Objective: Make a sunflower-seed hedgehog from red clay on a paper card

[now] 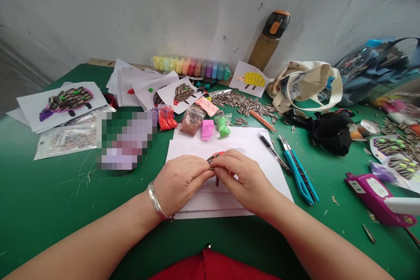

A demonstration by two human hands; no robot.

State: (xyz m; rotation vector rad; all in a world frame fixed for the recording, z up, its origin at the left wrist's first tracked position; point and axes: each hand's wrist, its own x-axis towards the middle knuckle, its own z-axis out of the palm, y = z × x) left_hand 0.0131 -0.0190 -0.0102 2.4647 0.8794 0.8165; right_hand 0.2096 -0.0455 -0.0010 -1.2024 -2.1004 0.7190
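Note:
My left hand and my right hand meet over white paper in the middle of the table. The fingertips of both pinch together on something small, mostly hidden, that could be a seed. Just behind the fingertips shows part of a red shape with dark striped seeds on a white card. Beyond the paper's far edge lie bags of brown clay, pink clay and green clay. Striped seeds are heaped behind them.
A pen and a blue cutter lie right of the paper. Finished seed pictures are at the left. A bottle leans on the wall, left of a cloth bag. A purple device sits far right.

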